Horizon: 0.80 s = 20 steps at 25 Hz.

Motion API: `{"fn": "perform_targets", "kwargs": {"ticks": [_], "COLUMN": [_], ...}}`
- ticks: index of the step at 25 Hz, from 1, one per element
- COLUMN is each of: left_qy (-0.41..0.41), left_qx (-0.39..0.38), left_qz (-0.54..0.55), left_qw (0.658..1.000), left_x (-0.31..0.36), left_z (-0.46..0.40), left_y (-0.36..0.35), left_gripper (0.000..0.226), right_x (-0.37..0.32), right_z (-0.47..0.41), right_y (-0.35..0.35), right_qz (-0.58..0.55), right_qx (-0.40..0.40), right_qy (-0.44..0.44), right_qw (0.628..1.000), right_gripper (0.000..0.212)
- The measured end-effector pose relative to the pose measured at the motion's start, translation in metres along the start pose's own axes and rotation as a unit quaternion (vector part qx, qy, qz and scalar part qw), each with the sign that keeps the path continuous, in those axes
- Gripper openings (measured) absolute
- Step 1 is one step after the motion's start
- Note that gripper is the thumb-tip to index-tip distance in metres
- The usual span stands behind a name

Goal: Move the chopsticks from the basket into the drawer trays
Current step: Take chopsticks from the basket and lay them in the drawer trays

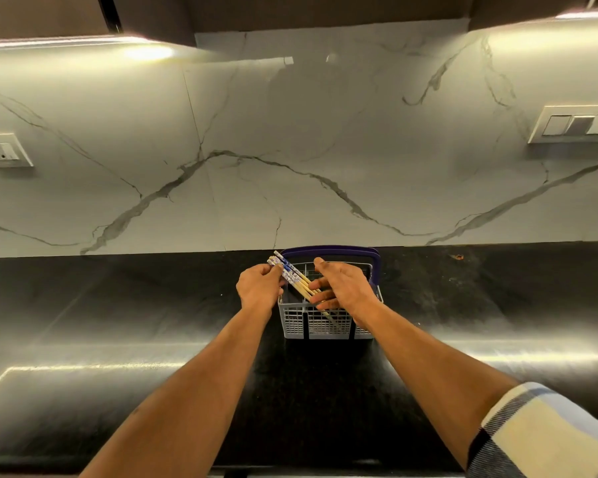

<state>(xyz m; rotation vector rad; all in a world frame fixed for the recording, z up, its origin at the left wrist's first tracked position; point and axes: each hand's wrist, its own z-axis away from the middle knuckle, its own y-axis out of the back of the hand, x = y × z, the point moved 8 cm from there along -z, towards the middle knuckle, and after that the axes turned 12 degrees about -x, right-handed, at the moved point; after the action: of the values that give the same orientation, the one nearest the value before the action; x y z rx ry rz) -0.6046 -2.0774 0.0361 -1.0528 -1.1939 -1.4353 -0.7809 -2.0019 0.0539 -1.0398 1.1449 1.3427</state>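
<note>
While my left hand (260, 287) pinches the chopsticks (293, 276) by their far-left patterned ends, they slant near-right into the basket (292, 319); my right hand (342, 288) hovers open beside them.

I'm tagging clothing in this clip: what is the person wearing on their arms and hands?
Both hands, left hand and right hand, are bare: no gloves, rings or watch visible. The forearms are uncovered. Only the right arm shows a short sleeve, plaid in cream, pale blue and dark stripes.

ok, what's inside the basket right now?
The grey basket holds a bundle of chopsticks, tilted left, patterned ends out over the rim, gripped by the left hand. The open right hand covers part of the interior, so any other contents can't be seen.
</note>
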Motion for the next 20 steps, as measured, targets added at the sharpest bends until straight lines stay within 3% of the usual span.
{"fn": "perform_targets", "kwargs": {"ticks": [5, 10, 16, 20], "left_qy": [-0.087, -0.183, -0.218, -0.202], "left_qx": [-0.035, -0.125, -0.190, -0.226], "left_qz": [-0.048, -0.051, -0.028, -0.063], "left_qw": [0.994, 0.974, 0.957, 0.951], "left_x": [0.035, 0.110, 0.186, 0.201], "left_z": [0.007, 0.026, 0.055, 0.071], "left_y": [0.011, 0.025, 0.043, 0.044], "left_gripper": [0.013, 0.007, 0.008, 0.011], "right_x": [0.001, -0.039, -0.087, -0.086], "right_z": [0.004, 0.012, 0.039, 0.066], "right_y": [0.002, -0.007, -0.019, -0.026], "right_qz": [0.119, 0.200, 0.129, 0.066], "right_qx": [0.011, 0.038, 0.050, 0.002], "right_qy": [0.000, 0.076, 0.146, 0.119], "right_qw": [0.993, 0.976, 0.979, 0.991], "right_gripper": [0.028, 0.033, 0.025, 0.016]}}
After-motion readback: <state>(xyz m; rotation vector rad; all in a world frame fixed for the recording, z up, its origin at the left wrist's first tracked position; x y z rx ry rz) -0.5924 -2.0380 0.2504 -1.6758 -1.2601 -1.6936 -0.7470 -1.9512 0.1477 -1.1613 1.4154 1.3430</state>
